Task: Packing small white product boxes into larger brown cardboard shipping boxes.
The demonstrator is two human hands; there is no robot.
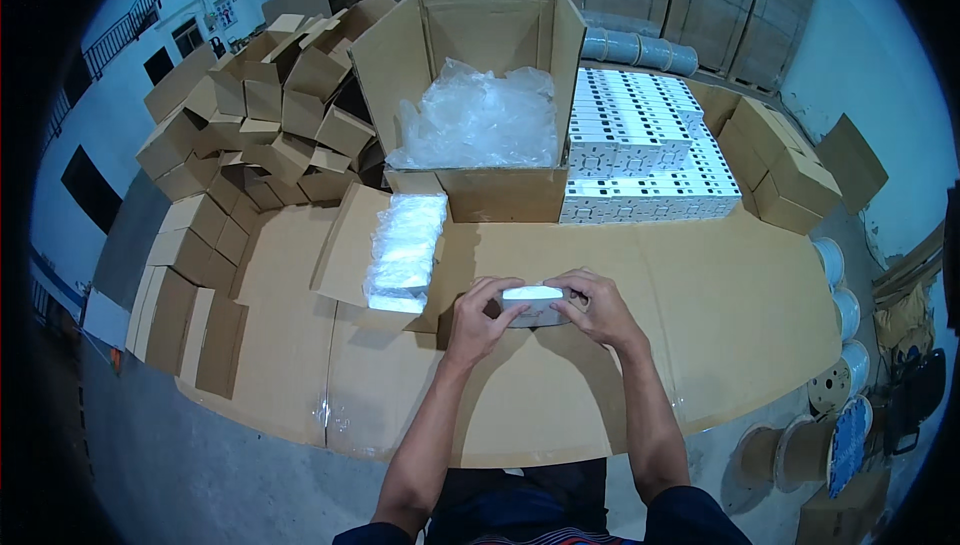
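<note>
A small white box (533,297) is held between both hands just above the cardboard-covered table (720,315). My left hand (480,313) grips its left end and my right hand (595,305) grips its right end. To the left of my hands lies a plastic-wrapped white bundle (405,250) on a cardboard flap. Behind the hands stands a large open carton (500,195) with crumpled clear plastic film (480,120) inside.
Stacked rows of small white boxes (645,150) stand right of the carton. A heap of brown cartons (270,115) fills the left back; more brown cartons (785,170) sit at the right. Cable spools (830,385) lie on the floor right.
</note>
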